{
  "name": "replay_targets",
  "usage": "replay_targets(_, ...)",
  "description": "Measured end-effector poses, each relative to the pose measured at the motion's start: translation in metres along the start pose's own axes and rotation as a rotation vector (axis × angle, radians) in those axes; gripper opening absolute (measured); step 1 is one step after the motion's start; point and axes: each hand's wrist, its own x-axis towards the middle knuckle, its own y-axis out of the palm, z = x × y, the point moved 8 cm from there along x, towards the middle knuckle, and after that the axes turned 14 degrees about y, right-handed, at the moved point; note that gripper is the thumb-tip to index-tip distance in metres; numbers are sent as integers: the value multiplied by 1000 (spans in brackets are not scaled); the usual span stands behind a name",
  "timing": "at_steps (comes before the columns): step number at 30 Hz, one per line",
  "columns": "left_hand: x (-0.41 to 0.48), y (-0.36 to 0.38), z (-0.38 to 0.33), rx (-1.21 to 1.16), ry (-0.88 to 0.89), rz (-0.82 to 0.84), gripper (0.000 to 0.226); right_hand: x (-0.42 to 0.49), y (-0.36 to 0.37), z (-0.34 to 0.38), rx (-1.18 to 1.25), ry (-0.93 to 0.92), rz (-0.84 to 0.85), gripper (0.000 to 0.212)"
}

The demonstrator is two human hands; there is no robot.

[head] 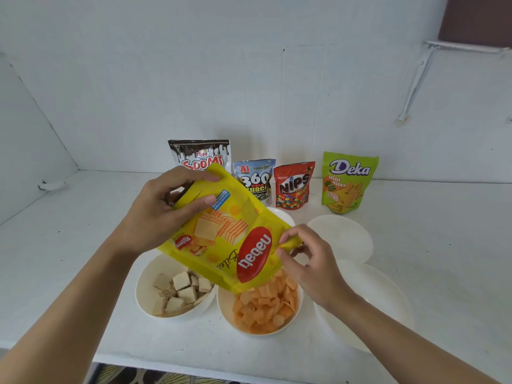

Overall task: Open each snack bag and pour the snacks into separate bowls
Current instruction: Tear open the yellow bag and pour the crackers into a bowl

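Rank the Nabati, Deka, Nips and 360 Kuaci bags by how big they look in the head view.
1. Nabati bag, largest, though held nearest the camera.
2. Deka bag.
3. Nips bag and 360 Kuaci bag look alike; no ranking.

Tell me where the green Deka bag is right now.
Head view: the green Deka bag stands upright at the back row's right end, beside the red Nips bag.

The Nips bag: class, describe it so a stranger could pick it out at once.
Four bags stand in a row along the white wall behind the counter. The Nips bag is third from the left, between the 360 Kuaci bag and the green Deka bag. It alone is red.
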Motion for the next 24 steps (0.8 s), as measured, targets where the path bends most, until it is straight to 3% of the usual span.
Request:
replay_targets(3, 3, -2, -2, 60, 23, 47, 29, -1, 11, -5, -44, 44, 100, 18)
replay_targets(7, 9, -1, -5, 48, 23, 59, 30, 0, 1, -3, -24, 5, 1, 18)
replay_targets(11, 19, 3, -14, 121, 66, 124, 31, 0, 7, -7, -37, 38, 60, 17)
replay_targets(15, 28, 7, -23, 139, 95, 134, 32, -1, -7, -4, 4, -28, -70, 20)
replay_targets(19, 35, 13, -31, 223, 136, 183, 31, -4, 7, -6, -46, -15, 40, 17)
replay_targets(24, 40, 20, -38, 236, 179, 187, 23, -2, -5, -4, -26, -40, -35, 18)
